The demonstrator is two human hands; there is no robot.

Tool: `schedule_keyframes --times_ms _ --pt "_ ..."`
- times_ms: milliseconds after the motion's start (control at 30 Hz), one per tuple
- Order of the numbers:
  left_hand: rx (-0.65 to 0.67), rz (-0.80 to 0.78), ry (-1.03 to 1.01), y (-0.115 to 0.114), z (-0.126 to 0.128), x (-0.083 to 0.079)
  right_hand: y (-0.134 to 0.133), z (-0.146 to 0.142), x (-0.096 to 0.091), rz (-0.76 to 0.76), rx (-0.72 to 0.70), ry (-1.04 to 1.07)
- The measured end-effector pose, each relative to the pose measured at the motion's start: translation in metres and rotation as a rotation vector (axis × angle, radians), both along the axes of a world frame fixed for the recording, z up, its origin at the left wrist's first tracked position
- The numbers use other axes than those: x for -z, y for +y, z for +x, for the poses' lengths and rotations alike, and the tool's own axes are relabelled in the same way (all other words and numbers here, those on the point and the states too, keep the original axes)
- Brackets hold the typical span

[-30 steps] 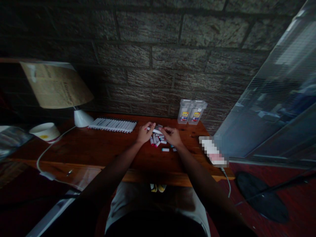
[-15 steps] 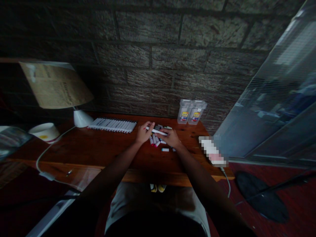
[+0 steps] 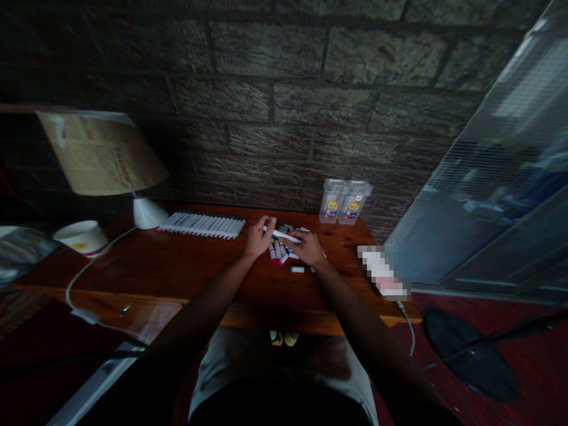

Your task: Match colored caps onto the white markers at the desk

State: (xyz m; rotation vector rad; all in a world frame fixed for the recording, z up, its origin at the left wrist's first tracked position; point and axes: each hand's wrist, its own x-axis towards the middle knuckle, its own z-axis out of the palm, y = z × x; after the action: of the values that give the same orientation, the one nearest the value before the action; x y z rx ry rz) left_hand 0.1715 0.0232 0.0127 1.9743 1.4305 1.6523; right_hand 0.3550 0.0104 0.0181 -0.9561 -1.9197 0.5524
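Left hand pinches the left end of a white marker, its long axis running left to right just above the loose marker pile on the desk; right hand grips its right end.

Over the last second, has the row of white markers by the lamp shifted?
No. The row of white markers lies where it was, its left end still right beside the white lamp base.
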Motion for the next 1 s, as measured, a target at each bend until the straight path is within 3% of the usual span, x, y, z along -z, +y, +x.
schedule_keyframes --times_ms 167,633,867,1000 --pt "0.003 -0.027 0.004 0.001 -0.001 0.002 0.006 0.000 0.004 -0.031 0.092 0.097" --pt "-0.010 -0.053 0.017 -0.001 0.000 0.002 -0.001 0.001 -0.006 -0.017 0.084 0.121" --pt "0.013 -0.034 -0.024 0.002 -0.001 0.005 0.012 0.001 0.002 -0.146 0.097 0.296" --pt "0.014 -0.018 -0.063 0.002 0.000 0.003 0.023 0.003 0.009 -0.305 0.088 0.435"
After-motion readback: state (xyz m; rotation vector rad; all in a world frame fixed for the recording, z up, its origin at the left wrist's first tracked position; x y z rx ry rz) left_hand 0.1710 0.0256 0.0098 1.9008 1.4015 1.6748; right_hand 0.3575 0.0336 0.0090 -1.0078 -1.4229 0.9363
